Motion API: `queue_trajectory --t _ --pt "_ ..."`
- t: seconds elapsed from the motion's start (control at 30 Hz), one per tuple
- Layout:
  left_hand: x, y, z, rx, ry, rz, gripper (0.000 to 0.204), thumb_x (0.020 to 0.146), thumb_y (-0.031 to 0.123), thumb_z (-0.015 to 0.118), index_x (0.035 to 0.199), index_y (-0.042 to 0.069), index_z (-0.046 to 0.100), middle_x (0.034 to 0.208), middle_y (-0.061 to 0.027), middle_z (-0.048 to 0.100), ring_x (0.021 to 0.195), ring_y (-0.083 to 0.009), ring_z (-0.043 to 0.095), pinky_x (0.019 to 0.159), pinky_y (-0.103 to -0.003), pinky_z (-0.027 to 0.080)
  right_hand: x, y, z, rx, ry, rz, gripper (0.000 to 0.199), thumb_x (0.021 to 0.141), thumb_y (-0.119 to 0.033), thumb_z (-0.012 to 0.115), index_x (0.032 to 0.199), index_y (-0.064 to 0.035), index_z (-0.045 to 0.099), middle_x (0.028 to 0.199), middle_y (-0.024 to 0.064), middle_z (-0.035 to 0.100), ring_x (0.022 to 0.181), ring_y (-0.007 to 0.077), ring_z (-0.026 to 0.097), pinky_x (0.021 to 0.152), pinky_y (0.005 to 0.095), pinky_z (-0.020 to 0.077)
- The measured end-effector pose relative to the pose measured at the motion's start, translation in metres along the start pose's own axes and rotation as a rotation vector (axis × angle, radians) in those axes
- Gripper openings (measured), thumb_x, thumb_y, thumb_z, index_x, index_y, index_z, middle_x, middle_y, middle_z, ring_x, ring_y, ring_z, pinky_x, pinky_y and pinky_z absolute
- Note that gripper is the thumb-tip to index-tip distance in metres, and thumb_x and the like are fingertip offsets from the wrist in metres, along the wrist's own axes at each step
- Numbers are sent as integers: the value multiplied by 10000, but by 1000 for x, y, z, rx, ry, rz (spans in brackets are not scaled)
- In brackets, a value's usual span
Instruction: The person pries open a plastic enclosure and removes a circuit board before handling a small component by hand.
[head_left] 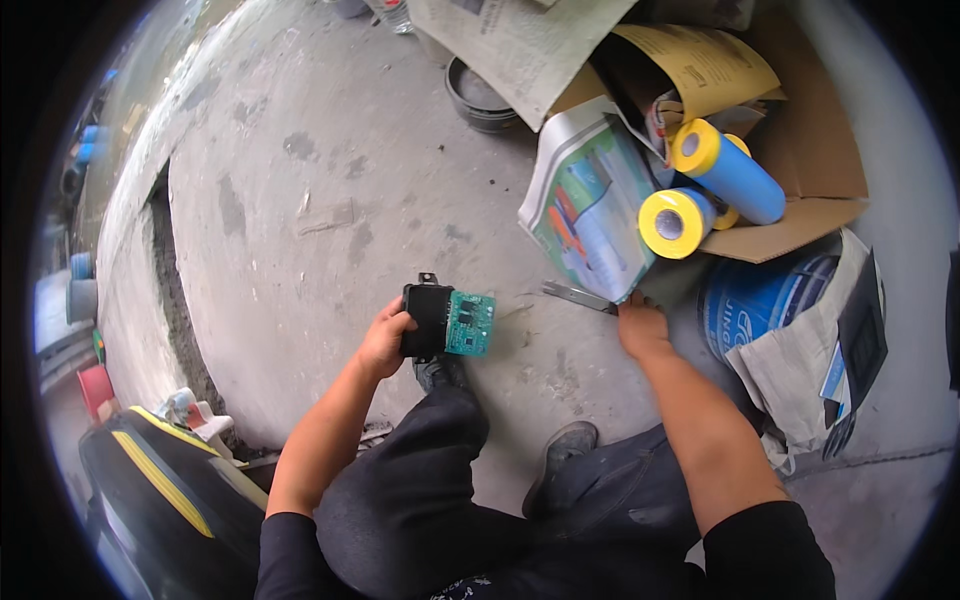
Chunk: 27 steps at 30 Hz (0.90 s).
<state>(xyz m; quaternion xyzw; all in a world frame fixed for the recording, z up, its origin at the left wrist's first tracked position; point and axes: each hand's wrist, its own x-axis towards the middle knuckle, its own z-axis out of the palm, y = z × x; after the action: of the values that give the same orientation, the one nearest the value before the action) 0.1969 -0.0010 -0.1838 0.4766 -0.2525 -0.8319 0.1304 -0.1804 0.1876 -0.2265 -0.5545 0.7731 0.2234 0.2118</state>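
1. Squatting on a concrete floor, the person is gripping a black module with a green circuit board in the left hand; the fingers are closing round the black housing's left side, so the board is facing up and staying untouched, probably to keep its face readable.
2. The right hand is resting fingertips-down on the floor, to the right of the module, touching or just reaching the lower corner of a glossy printed booklet and the end of a flat metal bracket. Whether it is pinching either one I cannot tell; the fingers are lying narrow and curled.
3. The booklet is leaning against an open cardboard box further right of the module; two rolls with yellow ends, blue-wrapped, are poking out of the box mouth, apparently dropped in loosely.
4. A blue bucket covered with paper is standing below the box, well right of the module. A dark metal bowl is sitting beyond the module, part-hidden under newspaper.
5. Room: left and beyond the module the floor is lying bare up to a raised edge with a gap; rightward the box, booklet and bucket are crowding the path.
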Motion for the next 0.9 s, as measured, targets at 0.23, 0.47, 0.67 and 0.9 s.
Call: queue_trajectory --t 0.23,0.47,0.67,0.9 --pt "13 -21 -2 137 198 142 406 736 8 451 1122 22 573 940 -27 605 831 -120 558 754 -257 475 10 -1 -17 68 -107 -146 293 880 -149 493 1156 -56 527 1120 168 607 1043 344 587 853 462 484" --pt "24 -21 9 255 270 190 336 759 25 474 1085 10 553 877 -23 580 759 -110 535 693 -260 468 -35 -39 -61 526 -208 -288 450 839 -66 500 1286 -24 472 1046 265 615 959 446 593 835 498 474" --pt "31 -33 12 663 390 326 330 802 78 575 1118 -11 538 932 -126 653 834 -211 633 754 -348 507 -57 -77 -118 504 -334 -383 516 843 -26 469 1357 -14 426 1050 279 609 963 437 605 828 497 481" --pt "31 -34 20 842 475 290 354 801 89 584 1135 -10 521 925 -247 654 887 -405 644 784 -425 500 -35 -110 -144 272 -394 -432 447 865 -5 451 1309 44 449 1015 273 629 925 409 641 776 472 517"
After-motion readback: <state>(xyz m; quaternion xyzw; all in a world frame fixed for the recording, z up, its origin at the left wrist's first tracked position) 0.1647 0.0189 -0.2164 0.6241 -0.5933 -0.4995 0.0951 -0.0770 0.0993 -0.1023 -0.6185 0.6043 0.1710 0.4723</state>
